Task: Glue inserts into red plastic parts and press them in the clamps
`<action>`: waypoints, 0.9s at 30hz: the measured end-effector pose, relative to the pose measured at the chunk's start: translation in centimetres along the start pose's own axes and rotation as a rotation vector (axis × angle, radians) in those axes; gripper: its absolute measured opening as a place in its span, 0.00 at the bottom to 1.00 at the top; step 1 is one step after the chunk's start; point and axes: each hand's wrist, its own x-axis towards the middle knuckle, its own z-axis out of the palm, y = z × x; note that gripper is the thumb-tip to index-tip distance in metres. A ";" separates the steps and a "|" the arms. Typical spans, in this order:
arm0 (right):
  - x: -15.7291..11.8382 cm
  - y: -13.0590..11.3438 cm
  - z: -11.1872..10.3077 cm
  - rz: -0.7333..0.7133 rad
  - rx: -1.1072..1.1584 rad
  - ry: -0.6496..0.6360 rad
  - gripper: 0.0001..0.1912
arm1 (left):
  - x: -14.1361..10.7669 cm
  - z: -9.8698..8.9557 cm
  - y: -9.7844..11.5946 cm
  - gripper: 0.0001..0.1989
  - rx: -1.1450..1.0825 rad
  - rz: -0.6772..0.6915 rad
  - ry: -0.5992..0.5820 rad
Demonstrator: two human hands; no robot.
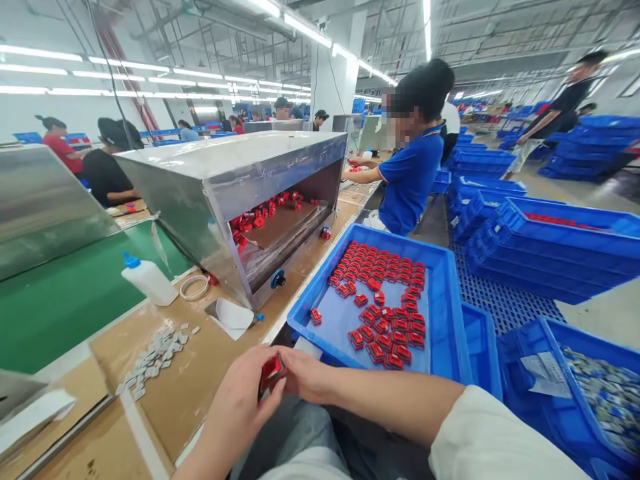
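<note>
My left hand and my right hand meet above my lap, at the table's front edge. Between them is a small red-and-black plastic piece. Fingers of both hands wrap round it and hide most of its shape. Just beyond my right forearm, a blue plastic crate holds many similar red-and-black pieces, some in tight rows and others scattered. Left of my hands, small grey square pads lie in a loose pile on the brown tabletop.
A metal hood stands ahead with red pieces inside. Beside it are a white bottle with a blue cap, a tape roll and a green conveyor belt. Stacked blue crates line the right. A person in blue works beyond.
</note>
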 end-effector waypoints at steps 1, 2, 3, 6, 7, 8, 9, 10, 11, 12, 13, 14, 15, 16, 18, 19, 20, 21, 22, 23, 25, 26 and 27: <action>0.1 0.2 -0.1 0.007 -0.009 -0.018 0.41 | -0.3 0.1 -0.1 0.15 -0.016 -0.019 -0.011; 0.1 0.4 -0.2 0.015 -0.018 -0.034 0.41 | -0.8 0.1 -0.2 0.16 -0.033 -0.038 -0.023; 0.1 0.5 -0.4 0.025 -0.028 -0.051 0.41 | -1.3 0.1 -0.3 0.16 -0.053 -0.059 -0.035; 0.3 0.9 -0.9 0.110 -0.059 -0.106 0.42 | -3.3 -0.2 -0.9 0.16 -0.121 -0.151 -0.060; 0.4 0.9 -1.1 0.149 -0.073 -0.122 0.42 | -4.1 -0.3 -1.3 0.16 -0.137 -0.198 -0.057; 0.5 0.8 -1.3 0.181 -0.087 -0.132 0.41 | -4.9 -0.5 -1.7 0.16 -0.148 -0.250 -0.044; 0.5 0.7 -1.4 0.199 -0.102 -0.132 0.41 | -5.7 -0.6 -2.2 0.15 -0.157 -0.306 -0.021; 0.5 0.6 -1.5 0.203 -0.118 -0.121 0.39 | -6.5 -0.8 -2.6 0.15 -0.164 -0.364 0.006; 0.5 0.5 -1.5 0.198 -0.134 -0.107 0.39 | -7.2 -0.9 -3.1 0.15 -0.168 -0.418 0.031; 0.5 0.4 -1.4 0.193 -0.149 -0.092 0.38 | -7.8 -1.0 -3.4 0.16 -0.171 -0.462 0.047; 0.5 0.3 -1.3 0.193 -0.163 -0.081 0.38 | -8.2 -1.0 -3.6 0.16 -0.176 -0.486 0.052; 0.4 0.2 -1.2 0.194 -0.178 -0.076 0.38 | -8.4 -1.1 -3.6 0.16 -0.182 -0.491 0.042; 0.4 0.2 -1.2 0.194 -0.197 -0.087 0.39 | -8.5 -1.1 -3.5 0.16 -0.192 -0.475 0.018; 0.4 0.3 -1.1 0.191 -0.222 -0.112 0.40 | -8.4 -1.0 -3.3 0.16 -0.209 -0.441 -0.018; 0.4 0.3 -1.2 0.175 -0.291 -0.177 0.42 | -8.0 -0.9 -2.7 0.17 -0.249 -0.355 -0.103; 0.4 0.4 -1.3 0.160 -0.333 -0.196 0.42 | -7.8 -0.9 -2.4 0.17 -0.265 -0.321 -0.142; 0.4 0.4 -1.3 0.142 -0.372 -0.197 0.41 | -7.6 -0.8 -2.2 0.16 -0.272 -0.300 -0.173; 0.3 0.5 -1.4 0.122 -0.406 -0.181 0.40 | -7.5 -0.8 -2.2 0.16 -0.268 -0.292 -0.189; 0.1 0.6 -1.4 0.102 -0.434 -0.153 0.39 | -7.5 -0.8 -2.3 0.16 -0.251 -0.294 -0.183; -0.1 0.7 -1.4 0.084 -0.457 -0.120 0.38 | -7.6 -0.8 -2.6 0.17 -0.221 -0.305 -0.159; -0.6 0.6 -1.3 0.046 -0.492 -0.043 0.37 | -8.1 -1.0 -3.4 0.17 -0.138 -0.338 -0.100; -0.7 0.3 -1.4 0.018 -0.508 0.006 0.35 | -8.5 -1.2 -3.9 0.18 -0.091 -0.355 -0.075; -0.7 -0.4 -1.6 -0.019 -0.525 0.066 0.34 | -8.9 -1.3 -4.3 0.18 -0.045 -0.374 -0.060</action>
